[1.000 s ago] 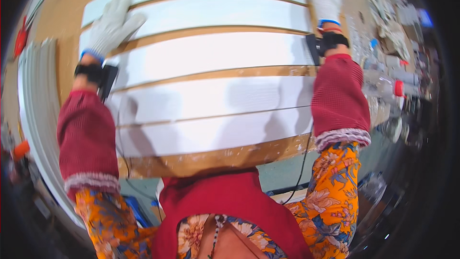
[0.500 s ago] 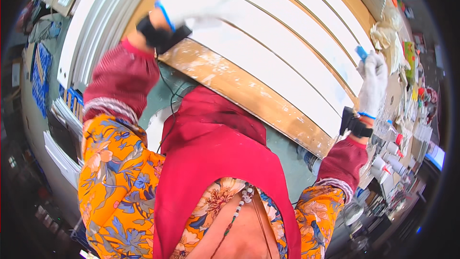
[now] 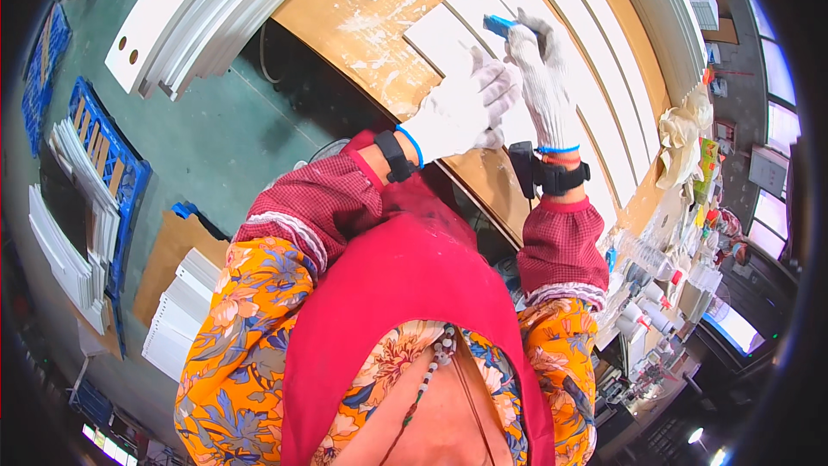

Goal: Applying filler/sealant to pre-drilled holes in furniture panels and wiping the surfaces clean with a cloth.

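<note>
- Small blue tool [image 3: 498, 26], flat and short, pinched at the fingertips of the right hand [image 3: 542, 78], raised above the white strips near the upper middle of the view; kind of tool too small to tell.
- Right hand in a white knitted glove, fingers curled up around the blue tool, a black band with a small black box at the wrist just below.
- Left hand [image 3: 461, 108] in a white glove smeared with white, just beside the right one and touching it at the fingertips, fingers bent loosely; whether gripping anything cannot be told.
- Black strap and blue ring on the left wrist.
- Both hands over a row of long white strips [image 3: 595, 60] lying side by side on a brown workbench [image 3: 379, 9] streaked with white.
- Dark red sleeves over an orange flowered garment, a red apron at the chest below.
- Stack of long white boards [image 3: 198, 9] leaning past the bench edge at upper left, two round holes in the nearest end.
- Blue crate [image 3: 103, 173] on the green floor at left, filled with white pieces standing on edge.
- Pile of short white panels [image 3: 177, 315] on brown cardboard at lower left.
- Crumpled pale cloth [image 3: 681, 134] on the right end of the bench, bottles and small containers [image 3: 655, 293] crowded below it.
</note>
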A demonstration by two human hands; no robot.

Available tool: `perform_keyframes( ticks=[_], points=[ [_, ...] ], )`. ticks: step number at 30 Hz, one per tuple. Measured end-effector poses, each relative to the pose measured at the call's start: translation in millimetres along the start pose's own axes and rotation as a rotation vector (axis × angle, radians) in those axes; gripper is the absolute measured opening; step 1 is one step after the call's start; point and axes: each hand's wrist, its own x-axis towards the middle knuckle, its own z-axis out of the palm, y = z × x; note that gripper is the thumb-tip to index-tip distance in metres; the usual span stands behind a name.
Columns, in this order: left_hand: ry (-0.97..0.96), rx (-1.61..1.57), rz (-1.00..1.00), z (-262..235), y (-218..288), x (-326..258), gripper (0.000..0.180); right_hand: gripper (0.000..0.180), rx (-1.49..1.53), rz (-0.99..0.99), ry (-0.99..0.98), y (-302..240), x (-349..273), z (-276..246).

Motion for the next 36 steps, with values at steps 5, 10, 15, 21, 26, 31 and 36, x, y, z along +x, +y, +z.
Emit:
perform_keyframes(
  ticks=[5, 10, 15, 21, 26, 31, 36],
  points=[
    [-0.016, -0.027, -0.041, -4.6, 5.2, -4.2, 0.06, 0.037, -0.018, -0.052, -0.115, 4.4, 31.7, 15.7],
    [-0.088, -0.051, -0.076, -14.8, 6.7, -2.4, 0.059, 0.037, -0.093, -0.026, -0.181, -3.5, 37.4, 28.3],
    [-0.165, -0.099, -0.057, -14.8, 5.1, -7.2, 0.056, 0.037, -0.197, -0.097, -0.221, 5.2, 47.5, 37.6],
    [-0.078, -0.168, -0.082, -5.8, 5.7, -9.9, 0.051, 0.035, -0.272, -0.249, -0.273, 14.1, 53.6, 40.2],
    [-0.068, -0.185, -0.086, 3.8, 5.1, -12.0, 0.049, 0.034, -0.118, -0.107, -0.275, 7.3, 52.9, 41.8],
    [-0.079, -0.205, -0.076, -2.3, 4.3, -9.2, 0.048, 0.035, -0.26, -0.216, -0.277, 4.6, 52.9, 39.4],
    [0.001, -0.163, -0.085, -5.9, 4.8, -4.4, 0.043, 0.034, -0.183, -0.129, -0.154, -3.0, 59.1, 34.9]
  ],
)
